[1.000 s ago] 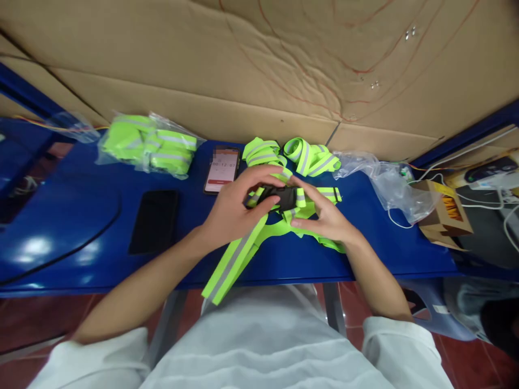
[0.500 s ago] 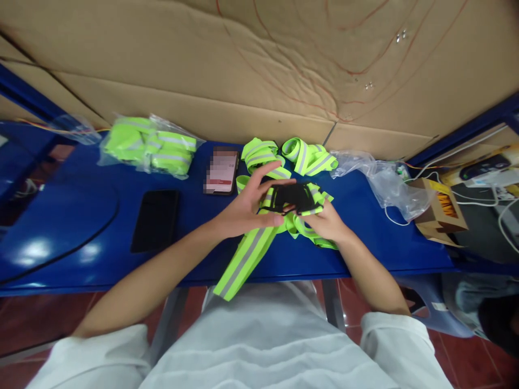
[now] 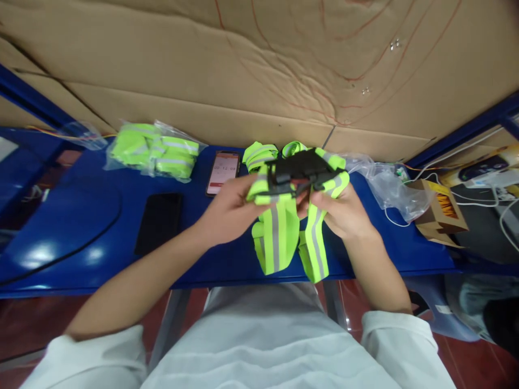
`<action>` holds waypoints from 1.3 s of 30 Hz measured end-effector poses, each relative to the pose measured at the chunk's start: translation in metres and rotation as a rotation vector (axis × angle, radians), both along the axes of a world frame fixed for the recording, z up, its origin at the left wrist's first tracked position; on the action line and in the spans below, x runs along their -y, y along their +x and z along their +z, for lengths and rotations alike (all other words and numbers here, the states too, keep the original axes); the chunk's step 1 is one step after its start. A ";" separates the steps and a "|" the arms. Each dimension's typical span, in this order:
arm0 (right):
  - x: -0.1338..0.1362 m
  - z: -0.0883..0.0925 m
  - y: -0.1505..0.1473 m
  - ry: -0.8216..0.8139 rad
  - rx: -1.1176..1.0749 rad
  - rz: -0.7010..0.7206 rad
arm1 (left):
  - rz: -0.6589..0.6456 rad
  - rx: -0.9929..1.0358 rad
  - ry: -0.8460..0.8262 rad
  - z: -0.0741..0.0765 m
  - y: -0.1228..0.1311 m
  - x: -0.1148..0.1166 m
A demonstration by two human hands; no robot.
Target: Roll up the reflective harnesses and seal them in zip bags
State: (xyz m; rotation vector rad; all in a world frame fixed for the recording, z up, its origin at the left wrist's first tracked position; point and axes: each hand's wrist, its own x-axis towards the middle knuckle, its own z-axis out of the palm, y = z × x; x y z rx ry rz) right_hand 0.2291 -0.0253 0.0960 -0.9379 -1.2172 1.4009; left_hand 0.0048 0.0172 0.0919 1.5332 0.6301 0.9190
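Observation:
Both my hands hold a neon-yellow reflective strap harness [image 3: 279,227] lifted off the blue table [image 3: 81,216]. My left hand [image 3: 231,210] grips its left side and my right hand [image 3: 344,210] grips its right side. A black buckle piece [image 3: 300,168] sits at the top between my fingers. Two grey-striped strap loops hang down toward my lap. Behind the buckle, more rolled yellow straps [image 3: 259,154] lie on the table.
A bag of folded yellow straps [image 3: 154,154] lies at the back left. A lit phone [image 3: 222,172] and a dark phone [image 3: 159,222] rest on the table. Clear plastic bags [image 3: 385,181], a small cardboard box [image 3: 438,210] and cables are at the right. Cardboard sheets stand behind.
I raised the harness from the table surface up toward me; the straps that trailed over the table edge now hang folded in two loops under the buckle.

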 end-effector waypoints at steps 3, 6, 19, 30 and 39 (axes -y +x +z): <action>0.009 0.012 0.003 0.054 0.094 -0.082 | -0.100 0.230 -0.391 0.011 0.004 0.004; 0.010 0.005 0.001 0.103 0.183 -0.208 | -0.132 0.227 -0.638 0.003 0.010 0.006; -0.009 -0.060 -0.017 -0.099 0.120 -0.146 | 0.066 0.197 -0.714 -0.053 0.010 -0.008; -0.009 -0.060 -0.018 -0.164 0.025 -0.143 | -0.351 0.167 -0.663 -0.045 -0.002 -0.014; -0.005 -0.058 -0.019 -0.105 0.004 -0.192 | -0.351 0.036 -0.553 -0.049 0.000 -0.008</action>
